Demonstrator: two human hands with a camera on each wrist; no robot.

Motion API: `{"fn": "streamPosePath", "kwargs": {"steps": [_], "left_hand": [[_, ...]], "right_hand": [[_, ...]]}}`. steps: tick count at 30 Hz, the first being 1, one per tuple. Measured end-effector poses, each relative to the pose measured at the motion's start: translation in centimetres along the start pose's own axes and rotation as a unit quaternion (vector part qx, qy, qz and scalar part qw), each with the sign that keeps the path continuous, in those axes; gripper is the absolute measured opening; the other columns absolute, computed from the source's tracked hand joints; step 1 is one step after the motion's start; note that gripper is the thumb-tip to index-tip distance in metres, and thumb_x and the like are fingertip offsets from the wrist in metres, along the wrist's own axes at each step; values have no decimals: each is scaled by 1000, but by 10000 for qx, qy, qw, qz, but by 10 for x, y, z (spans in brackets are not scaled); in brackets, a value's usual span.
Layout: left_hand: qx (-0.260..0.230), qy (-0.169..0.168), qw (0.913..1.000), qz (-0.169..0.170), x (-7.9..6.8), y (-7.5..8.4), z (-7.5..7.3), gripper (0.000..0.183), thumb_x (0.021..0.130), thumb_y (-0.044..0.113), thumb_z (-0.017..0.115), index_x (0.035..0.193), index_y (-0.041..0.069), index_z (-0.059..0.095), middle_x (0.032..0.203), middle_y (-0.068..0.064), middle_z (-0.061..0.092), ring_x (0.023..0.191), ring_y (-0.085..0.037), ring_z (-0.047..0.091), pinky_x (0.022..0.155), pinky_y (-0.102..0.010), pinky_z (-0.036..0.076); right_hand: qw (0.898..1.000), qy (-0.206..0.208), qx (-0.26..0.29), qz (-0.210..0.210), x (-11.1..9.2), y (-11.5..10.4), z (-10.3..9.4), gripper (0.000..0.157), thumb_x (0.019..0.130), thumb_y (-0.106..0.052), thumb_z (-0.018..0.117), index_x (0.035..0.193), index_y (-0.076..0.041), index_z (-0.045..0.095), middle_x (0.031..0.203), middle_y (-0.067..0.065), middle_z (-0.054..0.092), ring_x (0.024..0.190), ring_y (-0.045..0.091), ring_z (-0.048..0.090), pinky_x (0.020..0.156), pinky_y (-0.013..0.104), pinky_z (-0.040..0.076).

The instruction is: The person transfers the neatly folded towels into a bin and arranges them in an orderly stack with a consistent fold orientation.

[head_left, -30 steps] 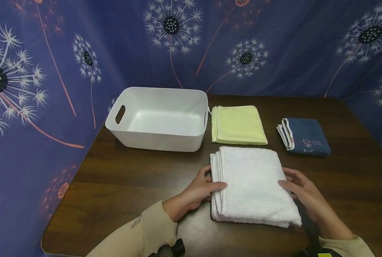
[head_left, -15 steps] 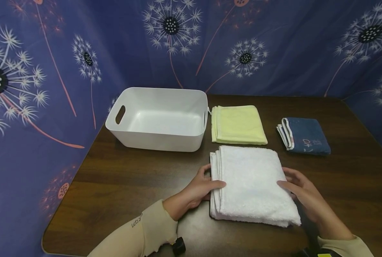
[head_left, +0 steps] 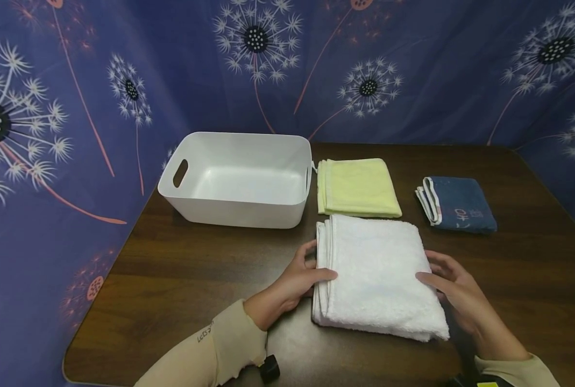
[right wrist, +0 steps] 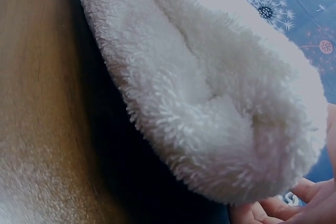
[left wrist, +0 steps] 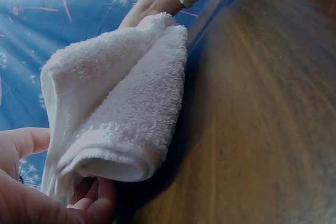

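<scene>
A thick, folded white towel (head_left: 379, 274) is between my two hands at the front of the table. My left hand (head_left: 299, 277) grips its left side, thumb on top over the layered folds and fingers beneath. On the opposite side my right hand (head_left: 454, 293) holds the towel's edge, its thumb on top. The left wrist view shows the looped layers of the towel (left wrist: 131, 93) close over the tabletop, with fingers (left wrist: 102, 200) curled under them. From the right wrist, the fluffy towel (right wrist: 194, 93) fills most of the view; fingers (right wrist: 273, 208) show below its edge.
A white bin (head_left: 239, 212) with handle holes stands at the back left of the wooden table (head_left: 195, 279). Beside it lies a folded yellow towel (head_left: 360, 188), just beyond the white one. A folded blue towel (head_left: 463, 204) lies farther right. A dandelion-patterned curtain (head_left: 306, 70) hangs behind.
The white towel has risen slightly off its earlier place, its far edge now nearer the yellow towel in the head view. Both hands keep their hold on it.
</scene>
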State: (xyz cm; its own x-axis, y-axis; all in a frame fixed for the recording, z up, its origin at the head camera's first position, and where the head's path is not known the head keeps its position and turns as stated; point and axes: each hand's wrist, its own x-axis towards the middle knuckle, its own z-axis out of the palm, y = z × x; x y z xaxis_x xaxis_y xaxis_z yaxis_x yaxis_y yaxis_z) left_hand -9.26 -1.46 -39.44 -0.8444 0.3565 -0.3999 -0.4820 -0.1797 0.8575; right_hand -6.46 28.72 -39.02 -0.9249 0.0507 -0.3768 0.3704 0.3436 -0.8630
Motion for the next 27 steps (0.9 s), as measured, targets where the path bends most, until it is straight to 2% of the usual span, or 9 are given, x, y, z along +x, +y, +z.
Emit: {"fn": "streamPosePath", "kwargs": {"steps": [3, 6, 12, 18, 27], "left_hand": [[7, -7, 10000, 68, -1, 2, -1, 84, 78, -2, 67, 144, 17, 19, 111, -14, 60, 86, -23, 62, 71, -41, 53], [28, -32, 9999, 144, -1, 4, -2, 83, 78, -2, 66, 144, 17, 19, 110, -14, 60, 84, -23, 62, 71, -40, 53], [66, -143, 9996, 235, -3, 9, -5, 81, 78, 0, 66, 143, 17, 21, 112, -15, 59, 84, -23, 62, 71, -38, 52], [22, -271, 9990, 350, -4, 17, -7, 79, 79, -1, 66, 143, 17, 22, 116, -17, 57, 86, -23, 61, 74, -38, 51], [28, -258, 9986, 453, -8, 23, -8, 79, 79, -1, 66, 143, 17, 23, 116, -16, 57, 84, -22, 61, 72, -35, 51]], "right_hand": [[9998, 35, 174, -59, -1, -1, 1, 51, 89, -26, 64, 133, -24, 39, 120, 1, 46, 93, 3, 48, 72, 29, 45], [9995, 89, 291, -60, -1, -3, 2, 48, 89, -24, 65, 130, -28, 41, 113, -7, 46, 93, 3, 48, 71, 28, 45], [9992, 146, 375, -86, -3, -6, 3, 47, 88, -24, 66, 129, -31, 42, 117, -3, 44, 95, 5, 45, 72, 28, 44], [9984, 229, 480, -189, -6, -11, 4, 46, 87, -23, 67, 126, -32, 44, 112, -8, 45, 95, 5, 46, 71, 26, 46], [9948, 334, 949, -167, -8, -18, 5, 45, 86, -17, 68, 123, -33, 46, 109, -11, 47, 95, 5, 46, 69, 25, 47]]}}
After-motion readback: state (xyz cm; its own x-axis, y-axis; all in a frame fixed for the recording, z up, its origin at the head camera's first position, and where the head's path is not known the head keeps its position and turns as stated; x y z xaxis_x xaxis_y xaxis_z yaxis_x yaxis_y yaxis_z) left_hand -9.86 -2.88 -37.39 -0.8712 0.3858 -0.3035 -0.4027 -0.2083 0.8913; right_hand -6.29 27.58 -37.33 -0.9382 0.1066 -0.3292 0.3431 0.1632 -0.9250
